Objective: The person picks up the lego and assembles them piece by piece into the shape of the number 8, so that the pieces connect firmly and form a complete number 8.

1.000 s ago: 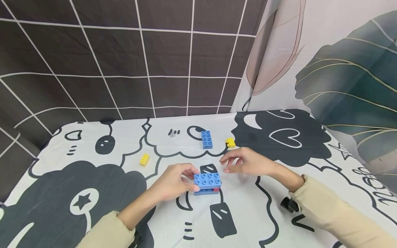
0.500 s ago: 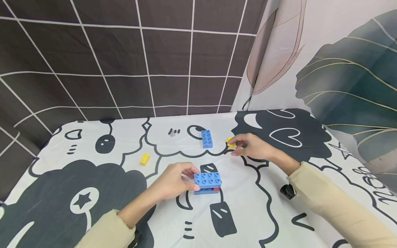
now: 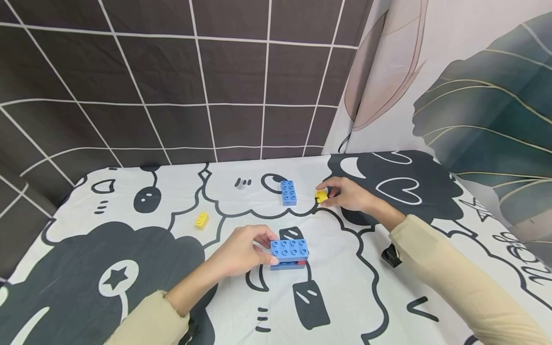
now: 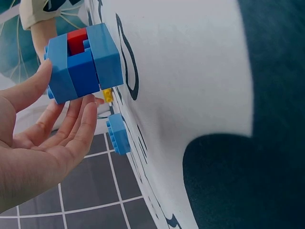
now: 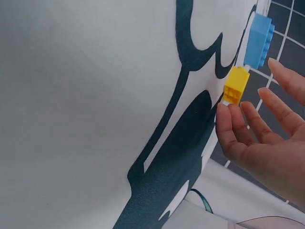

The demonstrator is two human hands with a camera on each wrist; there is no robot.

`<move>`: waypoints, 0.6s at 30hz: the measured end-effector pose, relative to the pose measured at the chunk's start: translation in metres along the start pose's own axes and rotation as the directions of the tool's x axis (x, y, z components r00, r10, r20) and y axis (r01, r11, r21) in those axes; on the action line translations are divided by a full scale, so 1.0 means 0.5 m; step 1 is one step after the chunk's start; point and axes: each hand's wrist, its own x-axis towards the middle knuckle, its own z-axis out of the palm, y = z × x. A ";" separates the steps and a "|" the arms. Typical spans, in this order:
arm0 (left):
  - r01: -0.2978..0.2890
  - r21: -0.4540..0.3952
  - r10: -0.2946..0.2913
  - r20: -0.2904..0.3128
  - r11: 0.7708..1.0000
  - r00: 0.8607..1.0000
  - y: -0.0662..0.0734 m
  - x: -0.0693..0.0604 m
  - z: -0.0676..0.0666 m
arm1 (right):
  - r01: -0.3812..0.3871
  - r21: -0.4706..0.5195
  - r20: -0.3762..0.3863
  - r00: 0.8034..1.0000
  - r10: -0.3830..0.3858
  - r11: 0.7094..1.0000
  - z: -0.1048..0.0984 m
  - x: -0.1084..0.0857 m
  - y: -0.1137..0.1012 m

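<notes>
My left hand [image 3: 243, 250] holds the left end of a small stack of toy building bricks [image 3: 289, 250], thumb at the near side. In the left wrist view the stack has a light blue brick [image 4: 62, 71] on its studded side, a dark blue brick [image 4: 84, 74] and a red brick [image 4: 77, 41] in the middle, and another blue brick [image 4: 107, 56] beneath. Farther right, my right hand [image 3: 349, 194] reaches around a yellow brick [image 3: 321, 196], its fingers spread loosely. In the right wrist view the fingertips [image 5: 222, 110] are close beside that brick; contact is unclear.
A loose blue brick [image 3: 288, 192] lies left of the right hand's yellow brick. Another yellow brick [image 3: 201, 221] rests farther left on the patterned cloth [image 3: 241, 316]. A dark gridded curtain [image 3: 172, 76] hangs behind the table.
My right hand has moved away from beside the stack, forward and right, to the yellow brick. The left hand stays on the stack, which has not visibly moved.
</notes>
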 end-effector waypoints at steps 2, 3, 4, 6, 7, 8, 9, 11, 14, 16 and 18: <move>-0.003 -0.002 0.003 0.000 1.000 1.000 0.000 0.000 0.000 | -0.013 0.004 0.005 1.000 0.013 1.000 0.000 0.005 0.003; -0.004 -0.002 0.004 0.001 1.000 1.000 0.000 0.000 0.000 | -0.018 0.006 0.007 1.000 0.018 1.000 0.000 0.007 0.005; -0.006 -0.002 0.006 0.001 1.000 1.000 0.000 0.000 -0.001 | -0.021 0.008 0.008 1.000 0.021 1.000 0.001 0.008 0.006; -0.008 -0.002 0.008 0.001 1.000 1.000 0.001 -0.001 -0.001 | -0.026 0.013 0.010 1.000 0.026 1.000 0.002 0.011 0.008; -0.008 -0.003 0.008 0.001 1.000 1.000 0.001 -0.001 -0.001 | -0.029 0.014 0.010 1.000 0.029 0.999 0.003 0.011 0.009; -0.008 -0.003 0.008 0.001 1.000 1.000 0.001 0.000 -0.001 | -0.031 0.014 0.010 0.999 0.031 0.999 0.004 0.012 0.009; -0.008 -0.003 0.008 0.002 1.000 1.000 0.001 0.000 -0.001 | -0.033 0.014 0.009 0.999 0.033 0.999 0.004 0.012 0.010; -0.009 -0.004 0.009 0.002 1.000 1.000 0.001 0.000 -0.002 | -0.037 0.011 0.006 0.999 0.037 0.999 0.006 0.011 0.011; -0.007 -0.009 0.007 0.003 1.000 1.000 0.001 -0.001 -0.002 | -0.037 0.005 0.000 0.999 0.037 0.999 0.007 0.011 0.012; -0.004 -0.015 0.004 0.004 1.000 1.000 0.002 -0.001 -0.002 | -0.038 0.003 -0.004 0.999 0.038 0.999 0.008 0.011 0.012; 0.001 -0.019 0.000 0.004 1.000 1.000 0.002 -0.001 -0.001 | -0.040 0.001 -0.007 0.999 0.040 0.999 0.010 0.012 0.013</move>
